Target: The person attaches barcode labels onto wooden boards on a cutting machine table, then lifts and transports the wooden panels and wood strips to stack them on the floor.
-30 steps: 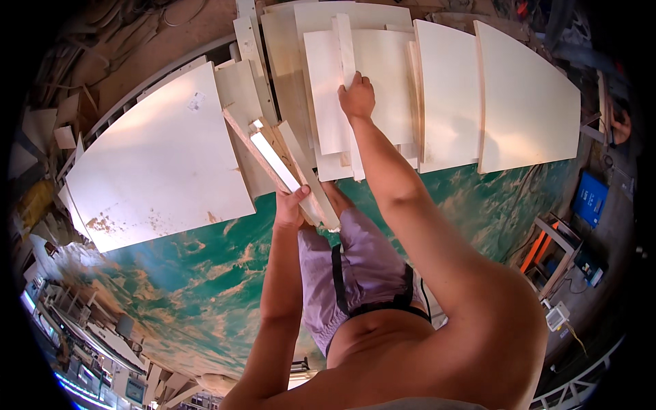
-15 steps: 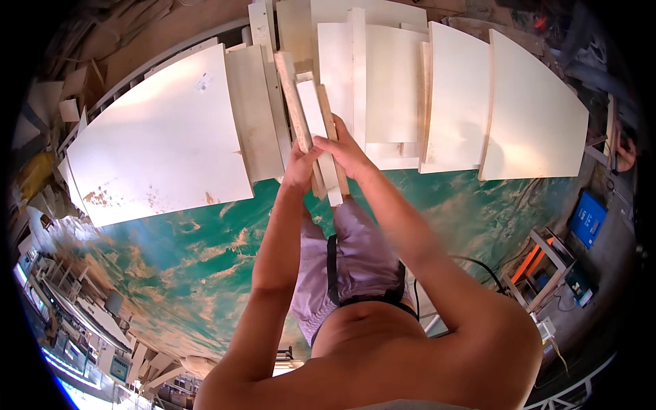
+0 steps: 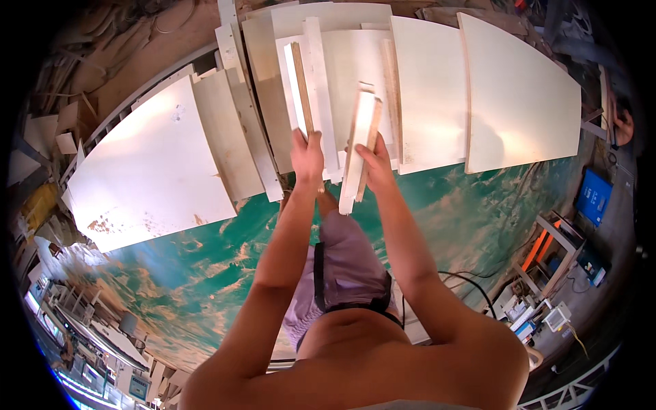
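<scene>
My left hand (image 3: 307, 158) is closed round a narrow board strip (image 3: 298, 85), white on its face with a bare brown edge. That strip points away from me and slants slightly left. In my right hand (image 3: 375, 164) is a bundle of board strips (image 3: 357, 147), white with brown edges, lying against one another. The bundle stands apart from the left strip, to its right, and leans right at its far end. Behind both hands lie large white panels (image 3: 429, 89), side by side and overlapping, with a long narrow white strip (image 3: 318, 89) lying on top of them.
A big white panel (image 3: 147, 164) with a stained lower edge lies at the left. Another curved panel (image 3: 523, 102) is at the far right. The green floor (image 3: 198, 263) carries streaks of dust. At the right stand a blue case (image 3: 592, 197) and a metal frame (image 3: 547, 249).
The strips that both hands held together are now parted: one strip stays in my left hand, the others are in my right. My right hand has moved right, and the view has shifted.
</scene>
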A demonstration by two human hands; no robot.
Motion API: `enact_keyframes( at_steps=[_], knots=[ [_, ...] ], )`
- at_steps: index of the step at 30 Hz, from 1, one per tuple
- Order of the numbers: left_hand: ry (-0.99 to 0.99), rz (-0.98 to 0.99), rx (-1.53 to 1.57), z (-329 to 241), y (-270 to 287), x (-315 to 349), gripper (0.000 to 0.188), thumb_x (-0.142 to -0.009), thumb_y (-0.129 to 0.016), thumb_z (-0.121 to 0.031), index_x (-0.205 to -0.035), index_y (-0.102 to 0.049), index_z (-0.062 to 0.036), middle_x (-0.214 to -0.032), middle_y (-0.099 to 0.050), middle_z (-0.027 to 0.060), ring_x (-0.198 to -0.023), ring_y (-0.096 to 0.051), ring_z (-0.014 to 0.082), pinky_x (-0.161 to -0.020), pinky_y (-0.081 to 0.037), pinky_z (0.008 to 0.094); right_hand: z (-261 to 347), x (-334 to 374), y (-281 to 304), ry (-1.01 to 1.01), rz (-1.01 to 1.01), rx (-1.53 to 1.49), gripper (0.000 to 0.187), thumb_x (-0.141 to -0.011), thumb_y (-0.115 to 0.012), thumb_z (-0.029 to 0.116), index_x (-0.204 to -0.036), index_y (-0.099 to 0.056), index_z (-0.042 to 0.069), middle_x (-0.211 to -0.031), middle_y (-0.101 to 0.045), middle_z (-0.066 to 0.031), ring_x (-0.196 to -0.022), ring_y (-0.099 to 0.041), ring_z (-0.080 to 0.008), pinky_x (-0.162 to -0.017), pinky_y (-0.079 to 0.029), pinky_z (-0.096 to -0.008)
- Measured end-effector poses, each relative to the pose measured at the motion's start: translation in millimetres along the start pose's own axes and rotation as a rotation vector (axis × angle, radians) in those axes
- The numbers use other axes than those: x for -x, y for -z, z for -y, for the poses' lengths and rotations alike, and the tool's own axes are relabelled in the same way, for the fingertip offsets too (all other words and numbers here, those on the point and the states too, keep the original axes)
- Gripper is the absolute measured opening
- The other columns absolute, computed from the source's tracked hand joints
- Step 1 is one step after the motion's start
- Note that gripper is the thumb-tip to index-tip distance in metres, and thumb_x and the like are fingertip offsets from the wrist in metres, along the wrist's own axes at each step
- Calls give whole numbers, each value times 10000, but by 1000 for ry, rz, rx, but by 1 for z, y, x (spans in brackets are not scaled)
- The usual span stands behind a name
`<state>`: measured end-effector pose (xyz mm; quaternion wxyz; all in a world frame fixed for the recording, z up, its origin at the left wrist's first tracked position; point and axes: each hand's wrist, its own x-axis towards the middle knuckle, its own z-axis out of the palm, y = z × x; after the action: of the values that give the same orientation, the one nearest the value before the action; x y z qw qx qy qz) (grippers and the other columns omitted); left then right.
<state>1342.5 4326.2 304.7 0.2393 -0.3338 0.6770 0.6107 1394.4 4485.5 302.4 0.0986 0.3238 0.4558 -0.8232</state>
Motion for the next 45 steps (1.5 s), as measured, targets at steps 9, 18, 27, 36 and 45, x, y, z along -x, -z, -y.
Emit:
enact_keyframes(
  at_steps=[9,18,27,36,45],
  knots=[
    [-433,-401,-715,19,-84,-74,757,-787,-714,-257,-1423,-372,-28,-1310,-477,204,-1157,-499,399,-961,-459,452,9,57,66,9,-73,-140,656,-842,-685,88,-1399,-341,57,-1069,-610,-136,-927,-650,-254,-797,-554,-382],
    [-391,-348,-614,22,-85,-81,701,-788,-668,-167,-1404,-384,9,-1298,-498,249,-1170,-512,420,-998,-443,460,6,63,63,-82,-76,-160,591,-827,-708,99,-1337,-415,48,-1063,-630,-144,-951,-644,-263,-808,-544,-386],
    [-305,205,-267,21,-67,27,494,-826,-746,-325,-1178,-611,-6,-1007,-615,151,-824,-627,226,-716,-516,346,10,31,35,-187,44,110,891,-792,-686,-27,-1526,-194,88,-1409,-375,-145,-1179,-522,-256,-961,-476,-376],
    [23,-1,-143,-3,-51,13,292,-866,-698,-227,-1002,-677,30,-940,-599,97,-784,-621,177,-600,-499,292,7,23,17,-204,33,-47,834,-816,-666,0,-1526,-247,125,-1343,-503,-90,-1199,-507,-202,-998,-440,-345],
    [-477,-174,-370,28,-64,-23,412,-879,-670,-276,-1190,-564,-27,-1181,-576,157,-1036,-579,274,-824,-481,354,4,6,27,-133,-21,-267,720,-847,-549,14,-1502,-284,155,-1253,-544,-96,-1072,-570,-225,-929,-478,-356]
  ],
)
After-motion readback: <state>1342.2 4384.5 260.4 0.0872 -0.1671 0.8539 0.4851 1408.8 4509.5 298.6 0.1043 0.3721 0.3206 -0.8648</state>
